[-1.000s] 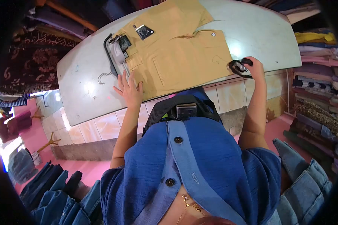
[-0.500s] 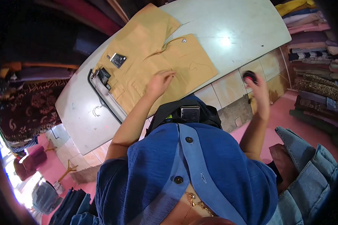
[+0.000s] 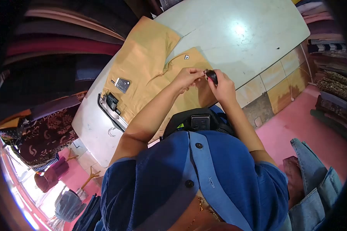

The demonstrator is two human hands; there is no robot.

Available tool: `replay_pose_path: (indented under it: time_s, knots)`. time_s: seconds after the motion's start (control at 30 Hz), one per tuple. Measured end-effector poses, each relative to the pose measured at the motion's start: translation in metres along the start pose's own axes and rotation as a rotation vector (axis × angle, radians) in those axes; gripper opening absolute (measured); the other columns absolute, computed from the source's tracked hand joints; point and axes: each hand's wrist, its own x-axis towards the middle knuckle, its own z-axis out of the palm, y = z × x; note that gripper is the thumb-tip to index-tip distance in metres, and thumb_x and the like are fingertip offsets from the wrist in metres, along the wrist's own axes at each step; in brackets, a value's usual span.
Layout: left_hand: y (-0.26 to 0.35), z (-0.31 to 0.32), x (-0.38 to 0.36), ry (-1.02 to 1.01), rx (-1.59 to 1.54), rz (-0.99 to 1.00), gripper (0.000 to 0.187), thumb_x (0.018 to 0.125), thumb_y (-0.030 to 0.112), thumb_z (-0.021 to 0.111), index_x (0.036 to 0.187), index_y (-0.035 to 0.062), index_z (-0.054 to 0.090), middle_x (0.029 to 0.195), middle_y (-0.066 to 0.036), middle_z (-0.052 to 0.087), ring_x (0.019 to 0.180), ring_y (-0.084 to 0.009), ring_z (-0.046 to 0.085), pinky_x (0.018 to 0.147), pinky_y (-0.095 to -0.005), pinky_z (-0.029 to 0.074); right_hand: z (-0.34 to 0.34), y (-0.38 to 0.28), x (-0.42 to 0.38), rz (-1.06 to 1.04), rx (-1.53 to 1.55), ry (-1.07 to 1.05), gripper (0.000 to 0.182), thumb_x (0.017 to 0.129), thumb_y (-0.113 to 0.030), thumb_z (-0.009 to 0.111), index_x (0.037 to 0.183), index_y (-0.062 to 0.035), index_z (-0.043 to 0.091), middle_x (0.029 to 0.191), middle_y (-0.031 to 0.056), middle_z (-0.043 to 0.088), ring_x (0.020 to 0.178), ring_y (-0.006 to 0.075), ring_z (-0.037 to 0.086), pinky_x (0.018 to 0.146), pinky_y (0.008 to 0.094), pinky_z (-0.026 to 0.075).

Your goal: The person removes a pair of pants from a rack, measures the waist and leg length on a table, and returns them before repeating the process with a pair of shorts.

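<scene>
Tan trousers (image 3: 142, 54) lie spread on the white table (image 3: 254, 50), with a small diamond-shaped badge (image 3: 186, 57) on them. Over the cloth, my left hand (image 3: 189, 79) has its thumb and fingertips pinched together; what lies between them is too small to name. My right hand (image 3: 223, 87) is closed around a small black rounded object (image 3: 211, 76) with a reddish part. Its tip meets or nearly touches my left fingertips. A dark tag with a pale end (image 3: 122, 85) rests on the trousers to the left.
At the table's left side sit a black item (image 3: 112, 101) and a dark curved frame (image 3: 108, 113). A loose white thread (image 3: 111, 132) lies near the front left edge. Folded fabric stacks (image 3: 329, 73) stand at right, fabric rolls (image 3: 65, 48) at left, and jeans (image 3: 312, 188) at lower right.
My right hand has swung left from beyond the table edge, bringing the black object to my left hand. My left hand has lifted and moved right, and the view has shifted slightly.
</scene>
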Motion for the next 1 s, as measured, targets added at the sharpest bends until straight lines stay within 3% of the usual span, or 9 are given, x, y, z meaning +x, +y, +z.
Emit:
replay_pose_path:
  time_s: [0.1,0.13,0.17,0.23,0.27,0.33,0.43,0.63,1.0]
  knots:
    - [0.015,-0.008,0.008,0.006,-0.054,-0.038,0.027,0.082,0.039,0.070,0.088,0.0128,0.067,0.063,0.007,0.052,0.046,-0.0021,0.039,0.037,-0.0185,0.021,0.010,-0.001,0.010,0.017,-0.033,-0.041,0.022,0.080,-0.020,0.065,0.092,-0.0073,0.052,0.078,0.0151,0.059,0.069,0.0360,0.061,0.059,0.0443,0.050]
    - [0.016,-0.013,0.013,-0.006,0.006,-0.040,0.027,0.082,0.036,0.070,0.087,0.0100,0.068,0.066,0.007,0.056,0.049,-0.0046,0.045,0.039,-0.0202,0.029,0.013,0.000,0.012,0.009,-0.038,-0.047,0.022,0.080,-0.021,0.064,0.091,-0.0072,0.051,0.078,0.0149,0.058,0.068,0.0360,0.061,0.059,0.0444,0.050]
    - [0.011,-0.016,0.023,-0.009,0.008,-0.048,0.027,0.082,0.036,0.070,0.087,0.0100,0.068,0.066,0.007,0.056,0.049,-0.0046,0.045,0.039,-0.0202,0.029,0.015,0.000,0.014,0.018,-0.036,-0.049,0.022,0.080,-0.021,0.064,0.091,-0.0072,0.051,0.078,0.0149,0.058,0.068,0.0360,0.061,0.059,0.0444,0.050]
    - [-0.005,-0.021,0.043,0.202,0.226,0.380,0.019,0.080,0.025,0.071,0.085,0.0060,0.068,0.067,-0.002,0.063,0.058,-0.0122,0.056,0.052,-0.0278,0.043,0.019,0.001,0.018,0.003,-0.037,-0.013,0.022,0.080,-0.021,0.064,0.089,-0.0059,0.050,0.081,0.0156,0.057,0.067,0.0371,0.060,0.058,0.0447,0.050]
    - [0.010,-0.016,0.034,0.198,0.226,0.374,0.019,0.080,0.025,0.071,0.085,0.0060,0.068,0.067,-0.002,0.063,0.058,-0.0122,0.056,0.052,-0.0278,0.043,0.020,0.001,0.019,0.010,-0.037,-0.016,0.022,0.080,-0.021,0.064,0.089,-0.0059,0.050,0.081,0.0156,0.057,0.067,0.0371,0.060,0.058,0.0447,0.050]
    - [0.039,-0.010,0.020,0.578,0.627,0.446,0.015,0.078,0.021,0.070,0.085,0.0069,0.069,0.073,-0.006,0.065,0.069,-0.0206,0.062,0.061,-0.0333,0.048,0.022,0.003,0.022,0.055,-0.044,-0.025,0.023,0.081,-0.021,0.063,0.089,-0.0049,0.049,0.084,0.0161,0.057,0.068,0.0379,0.060,0.058,0.0450,0.049]
    - [0.036,-0.015,0.033,0.720,0.702,0.565,0.010,0.079,0.020,0.068,0.084,0.0110,0.069,0.079,-0.007,0.066,0.075,-0.0250,0.062,0.066,-0.0356,0.048,0.026,0.007,0.022,0.081,-0.047,-0.048,0.023,0.081,-0.022,0.062,0.089,-0.0045,0.049,0.083,0.0160,0.056,0.068,0.0381,0.060,0.058,0.0455,0.049]
    - [0.020,-0.016,0.046,0.851,0.760,0.771,0.009,0.080,0.018,0.067,0.082,0.0097,0.067,0.081,-0.006,0.065,0.077,-0.0263,0.060,0.067,-0.0372,0.048,0.030,0.010,0.022,0.080,-0.077,-0.057,0.024,0.081,-0.022,0.062,0.089,-0.0044,0.048,0.082,0.0161,0.056,0.067,0.0378,0.060,0.057,0.0452,0.049]
    - [0.016,-0.019,0.048,0.862,0.649,0.820,0.009,0.076,0.012,0.071,0.081,0.0091,0.063,0.079,-0.004,0.063,0.073,-0.0244,0.060,0.064,-0.0357,0.048,0.036,0.005,0.025,0.157,-0.089,-0.105,0.026,0.079,-0.024,0.064,0.092,-0.0058,0.051,0.086,0.0158,0.059,0.072,0.0381,0.060,0.061,0.0454,0.049]
